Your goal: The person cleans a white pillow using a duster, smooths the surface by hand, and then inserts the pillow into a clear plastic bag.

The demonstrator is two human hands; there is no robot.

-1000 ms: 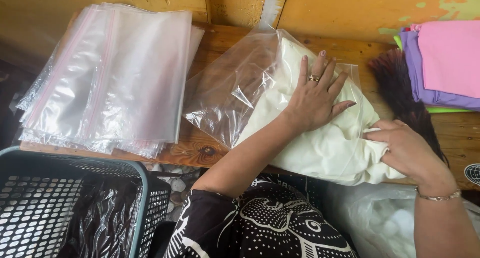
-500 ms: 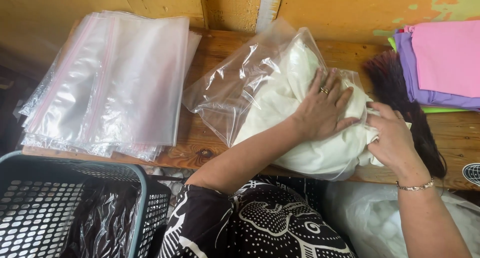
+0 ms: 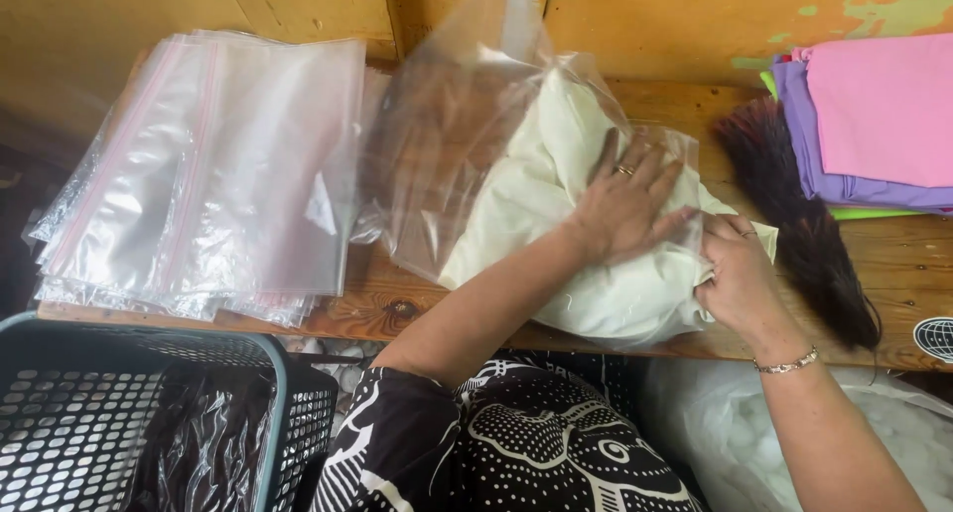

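At centre frame on the wooden tabletop, the cream folded garment now sits deeper inside the clear plastic bag than it did 1 second ago. Back then the left hand lay flat and spread on bare cloth with the bag bunched up at the far end; now the film has come down over the fabric and reaches under the palm, while the bag's far end stands puffed up toward the upper middle of the frame. So the bagging is well along by my read, with only the near corner of cloth, at lower right of the bundle, outside the film.

Left hand: forearm crossing up from the lower centre, palm down, fingers spread and pressing the bundle through the plastic, ring showing. That grip is open and flat, pinning rather than clasping. Right hand: it has moved in from the right and closed up, wrist with its bracelet at lower right, fingers curled tight and pinching the bag's edge and the cloth corner just beside the left thumb.

Upper left holds a stack of empty zip bags; a dark feather duster lies right of the bundle, with folded pink and purple cloth at upper right. A grey plastic basket sits at lower left.
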